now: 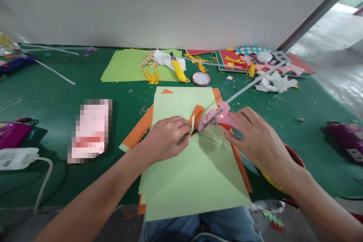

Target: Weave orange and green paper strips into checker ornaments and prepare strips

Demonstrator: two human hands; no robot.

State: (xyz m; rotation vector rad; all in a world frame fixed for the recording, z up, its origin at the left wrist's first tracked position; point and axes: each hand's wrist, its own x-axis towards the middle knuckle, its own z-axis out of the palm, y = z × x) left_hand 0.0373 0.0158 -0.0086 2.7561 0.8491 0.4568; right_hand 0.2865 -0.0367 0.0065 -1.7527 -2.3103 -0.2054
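Note:
My right hand point(255, 136) is wrapped round the handle of a pink hot glue gun point(217, 115), whose small red light glows. From its back end a long clear glue stick point(244, 87) slants up to the right. The gun's nozzle points left, close to the fingertips of my left hand point(167, 136). Those fingers pinch a narrow pale green paper strip point(193, 124). Just behind the strip, an orange paper piece point(197, 111) stands on the light green paper sheets point(195, 189). Whether the nozzle touches the strip is hard to see.
Orange sheets point(138, 126) stick out under the green ones. Farther back lie a yellow cutter knife point(179, 69), a round lid point(201, 78), yellow tassels point(154, 77) and crumpled tissue point(275, 82). A pixelated pink object point(90, 130) lies left; a white plug point(18, 159) has a cable.

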